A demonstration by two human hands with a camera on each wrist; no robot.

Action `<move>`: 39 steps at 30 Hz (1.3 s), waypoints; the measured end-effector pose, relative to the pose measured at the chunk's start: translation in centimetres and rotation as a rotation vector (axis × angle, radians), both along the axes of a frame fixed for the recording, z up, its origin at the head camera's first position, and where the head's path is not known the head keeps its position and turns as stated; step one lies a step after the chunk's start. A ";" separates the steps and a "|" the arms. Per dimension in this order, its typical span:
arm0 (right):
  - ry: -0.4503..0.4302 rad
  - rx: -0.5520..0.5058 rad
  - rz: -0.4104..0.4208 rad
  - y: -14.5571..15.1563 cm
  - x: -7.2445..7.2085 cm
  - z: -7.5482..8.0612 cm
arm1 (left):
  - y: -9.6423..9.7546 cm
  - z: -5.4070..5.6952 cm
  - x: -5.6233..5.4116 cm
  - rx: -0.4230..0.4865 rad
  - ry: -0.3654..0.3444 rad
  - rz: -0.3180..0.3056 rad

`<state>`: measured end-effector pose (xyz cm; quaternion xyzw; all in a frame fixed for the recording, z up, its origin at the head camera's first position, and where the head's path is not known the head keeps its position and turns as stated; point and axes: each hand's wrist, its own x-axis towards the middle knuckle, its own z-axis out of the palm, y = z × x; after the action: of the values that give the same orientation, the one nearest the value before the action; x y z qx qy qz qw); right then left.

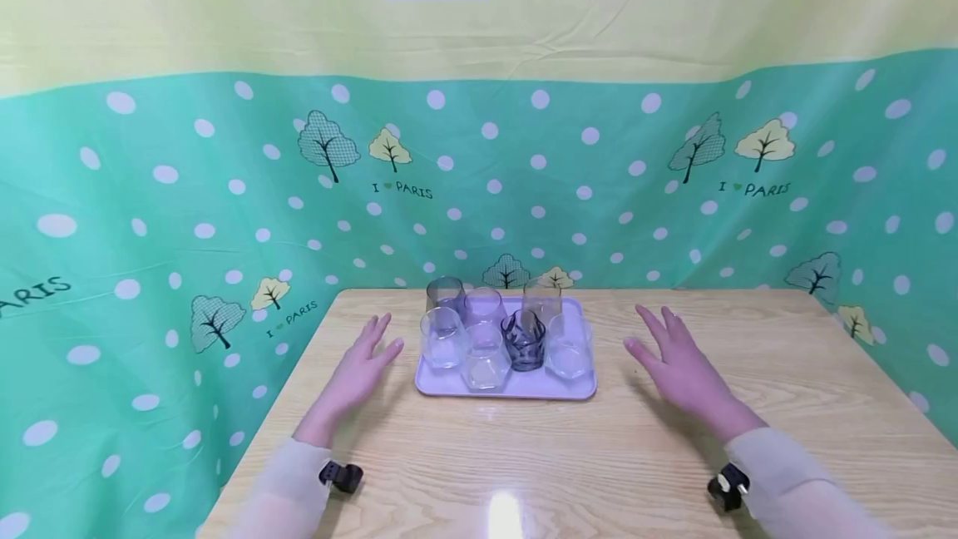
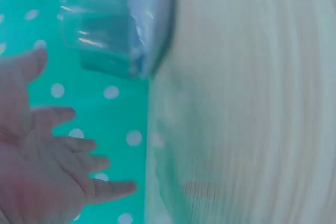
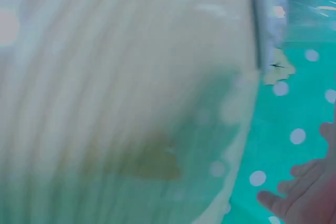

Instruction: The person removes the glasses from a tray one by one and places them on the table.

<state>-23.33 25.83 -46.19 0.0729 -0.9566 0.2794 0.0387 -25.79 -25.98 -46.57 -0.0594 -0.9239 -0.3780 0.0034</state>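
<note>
**Lilac tray (image 1: pixel 535 387), loaded and untouched**

Seven glasses stand on the tray, which sits toward the far edge of the table (image 1: pixel 479 447). Along its front are three clear ones and a dark, patterned glass (image 1: pixel 524 343); behind them are a smoky glass (image 1: pixel 445 293), a pinkish glass (image 1: pixel 483 304) and a faintly amber glass (image 1: pixel 542 299).

My left hand (image 1: pixel 362 368) hovers just beside the tray's left end, fingers spread and thumb set apart, with nothing in it. My right hand (image 1: pixel 683 373) mirrors it off the tray's right end, a little farther out, fingers extended and likewise holding nothing. Neither touches the rim or any glass.

I judge this to be the poised stage, with contact not yet made. If I go for the tray, both hands would have to close in evenly on its ends and keep it level, since the glasses crowd together and could knock. Picking out one glass would call for a lighter, narrower grip above the tray.
</note>
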 end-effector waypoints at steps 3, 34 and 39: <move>0.019 -0.187 0.005 -0.9 -0.7 0.2 | 0.7 -0.1 -0.1 0.266 -0.028 0.090; -0.137 -0.626 0.098 -7.1 -2.5 -2.6 | 3.2 -3.3 -0.2 0.424 -0.136 0.140; -0.167 -0.623 0.088 -7.1 -2.5 -2.6 | 3.2 -3.3 -0.2 0.412 -0.131 0.137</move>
<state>-25.78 18.71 -48.77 0.0759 -0.8208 0.5653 -0.0314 -25.95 -22.77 -49.88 0.0298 -0.8272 -0.5608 -0.0187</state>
